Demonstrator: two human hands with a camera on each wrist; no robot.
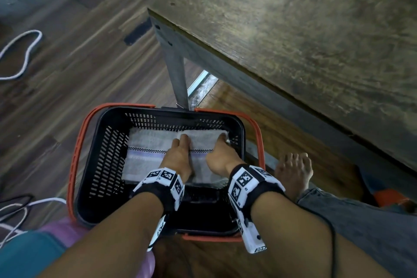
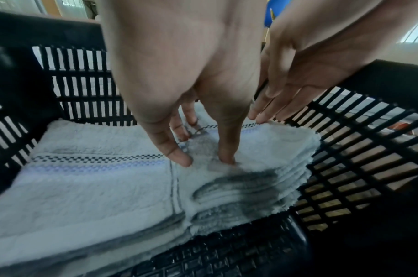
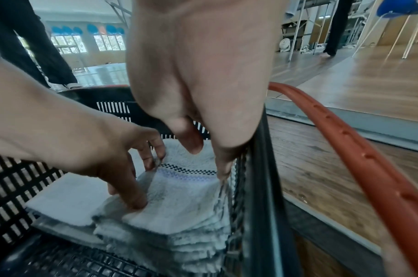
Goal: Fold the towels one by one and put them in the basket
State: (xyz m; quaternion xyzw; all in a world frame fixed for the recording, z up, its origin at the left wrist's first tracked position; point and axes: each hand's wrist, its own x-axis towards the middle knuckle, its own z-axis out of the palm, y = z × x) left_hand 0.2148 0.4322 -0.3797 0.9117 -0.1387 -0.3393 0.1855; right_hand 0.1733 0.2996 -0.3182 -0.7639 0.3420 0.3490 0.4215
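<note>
Both hands reach down into a black basket (image 1: 94,165). The left hand (image 1: 178,156), fingers nearly straight, presses a folded white towel (image 1: 203,140) lying under it; the right hand (image 1: 220,156), fingers straight, touches the towel's edge by the basket wall.

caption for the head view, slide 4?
Both hands, left hand and right hand, press a folded white towel into the black basket.

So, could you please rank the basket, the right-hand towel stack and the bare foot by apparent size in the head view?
1. basket
2. right-hand towel stack, partly covered by both hands
3. bare foot, which looks close in size to the stack
</note>
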